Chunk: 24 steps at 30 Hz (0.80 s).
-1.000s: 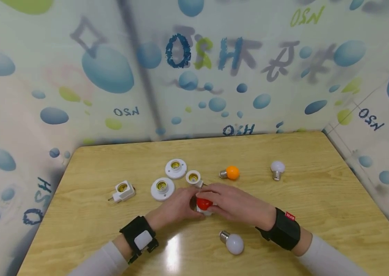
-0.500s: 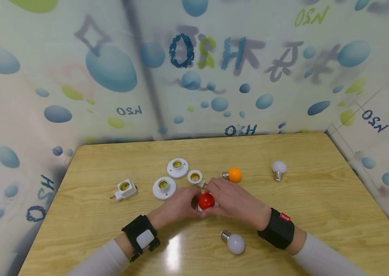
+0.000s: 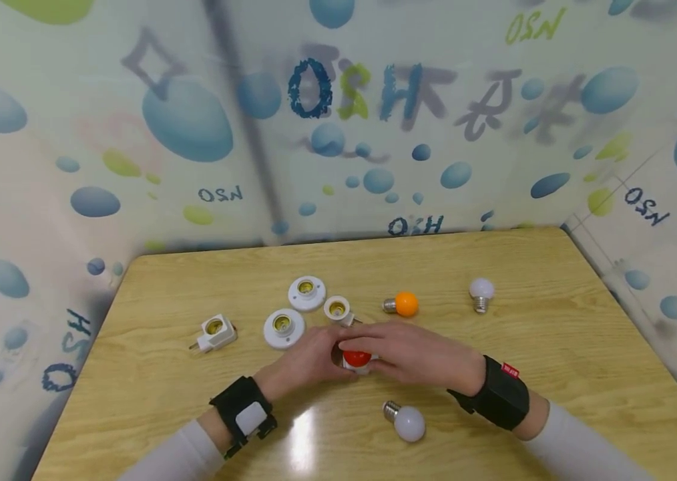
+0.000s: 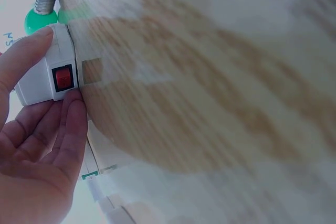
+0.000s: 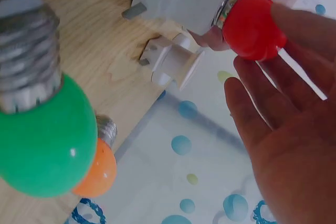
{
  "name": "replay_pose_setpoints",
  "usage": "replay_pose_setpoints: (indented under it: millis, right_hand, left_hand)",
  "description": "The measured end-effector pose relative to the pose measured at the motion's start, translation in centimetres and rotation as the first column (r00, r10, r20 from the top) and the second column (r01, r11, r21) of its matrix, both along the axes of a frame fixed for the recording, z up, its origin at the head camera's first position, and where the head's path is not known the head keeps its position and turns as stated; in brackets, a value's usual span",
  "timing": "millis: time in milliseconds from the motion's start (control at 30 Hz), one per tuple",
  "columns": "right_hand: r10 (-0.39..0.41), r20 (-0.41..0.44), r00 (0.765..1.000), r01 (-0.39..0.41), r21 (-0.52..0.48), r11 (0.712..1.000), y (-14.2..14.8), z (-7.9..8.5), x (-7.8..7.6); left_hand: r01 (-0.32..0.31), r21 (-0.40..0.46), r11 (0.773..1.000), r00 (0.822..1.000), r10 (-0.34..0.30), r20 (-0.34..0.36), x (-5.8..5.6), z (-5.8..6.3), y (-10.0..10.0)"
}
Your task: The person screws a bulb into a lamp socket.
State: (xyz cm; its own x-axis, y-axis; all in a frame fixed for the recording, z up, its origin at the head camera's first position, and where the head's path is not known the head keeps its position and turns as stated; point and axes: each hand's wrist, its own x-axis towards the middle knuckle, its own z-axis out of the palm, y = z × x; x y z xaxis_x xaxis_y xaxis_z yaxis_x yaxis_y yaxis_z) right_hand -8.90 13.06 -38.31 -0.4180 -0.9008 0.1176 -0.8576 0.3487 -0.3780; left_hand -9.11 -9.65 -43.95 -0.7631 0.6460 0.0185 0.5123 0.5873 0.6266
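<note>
My left hand (image 3: 313, 357) grips a white plug-in lamp socket (image 4: 39, 82) with a red rocker switch (image 4: 64, 77). Its thumb lies along one side of the housing and its fingers along the other, close to the tabletop. A red light bulb (image 5: 252, 27) sits in the socket's mouth, with part of its metal base showing in the right wrist view. Around the bulb's outer end, my right hand (image 3: 413, 351) holds it between thumb and fingers. From the head view the fingers cover much of the red bulb and socket.
Behind the hands are two round lamp holders (image 3: 283, 327) and a plug-in socket (image 3: 337, 309); another plug-in socket (image 3: 216, 333) lies left. An orange bulb (image 3: 406, 304) and pale bulb (image 3: 482, 291) lie farther back. The front bulb (image 3: 408, 424) looks white here; wrist views show a green bulb (image 5: 47, 140).
My right hand has turned back and forth about the red bulb; its fingers cover the bulb's top again after showing more of it half a second ago. The left hand keeps its hold.
</note>
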Motion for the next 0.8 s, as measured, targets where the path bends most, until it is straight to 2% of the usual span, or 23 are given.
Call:
replay_pose_setpoints:
  millis: [300, 500, 667, 800]
  right_hand:
    - [-0.039, -0.023, 0.999, 0.037, -0.095, 0.995, -0.3, -0.7, -0.2]
    - [-0.111, -0.055, 0.992, 0.105, -0.099, 0.989, -0.6, -1.3, -0.4]
    - [-0.167, -0.103, 0.981, 0.158, -0.089, 0.983, -1.0, -1.8, -0.5]
    - [-0.189, -0.039, 0.981, 0.187, -0.062, 0.98, -1.1, -1.8, -0.4]
  left_hand:
    - [-0.015, -0.016, 1.0, 1.0, 0.014, -0.025, -0.1, -0.1, 0.1]
    - [-0.01, 0.007, 1.0, 0.999, 0.011, -0.034, -0.1, -0.1, 0.2]
    - [-0.022, -0.009, 1.0, 0.999, 0.022, -0.03, 0.0, 0.0, 0.2]
    - [-0.035, -0.034, 0.999, 0.999, 0.034, -0.023, 0.1, 0.0, 0.1]
